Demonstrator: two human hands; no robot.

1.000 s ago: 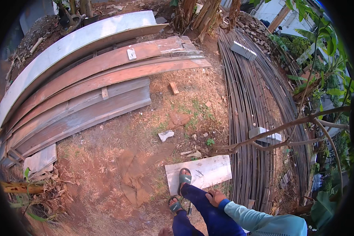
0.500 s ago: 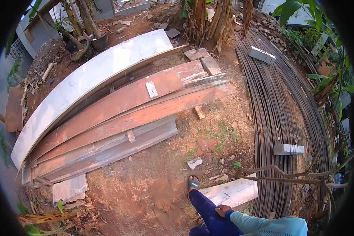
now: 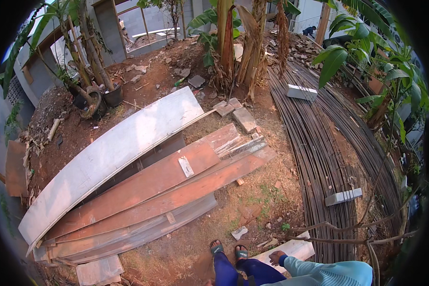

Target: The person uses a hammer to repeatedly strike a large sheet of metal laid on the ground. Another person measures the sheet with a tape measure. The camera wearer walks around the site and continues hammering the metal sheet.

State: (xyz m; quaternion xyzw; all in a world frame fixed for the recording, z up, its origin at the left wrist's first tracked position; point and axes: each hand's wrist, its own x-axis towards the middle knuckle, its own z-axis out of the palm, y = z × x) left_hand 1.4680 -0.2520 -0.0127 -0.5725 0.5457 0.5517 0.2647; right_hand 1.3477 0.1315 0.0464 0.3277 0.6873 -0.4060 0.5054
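Note:
My right hand (image 3: 275,258) hangs at the lower edge, its fingers curled in, with nothing visible in them. It comes out of a light blue sleeve with a dark cuff. Behind it on the ground lies a pale board (image 3: 298,249); I see no contact between them. Of my left hand (image 3: 208,282) only a sliver shows at the bottom edge, its fingers hidden. Left of centre rests a pile of long boards: a large white panel (image 3: 128,138), reddish-brown planks (image 3: 143,183) and greyish planks (image 3: 186,209).
Long thin metal rods (image 3: 314,157) lie bundled on the right, with two pale blocks (image 3: 302,93) (image 3: 343,197) on them. A bare branch (image 3: 338,229) crosses low at right. Banana trunks (image 3: 243,52) and flat blocks (image 3: 244,119) stand beyond the boards. Potted plants (image 3: 113,97) are far left.
The view has tilted up, so the boards sit lower and more background shows. My right hand has come away from my thigh. Both sandalled feet now show side by side.

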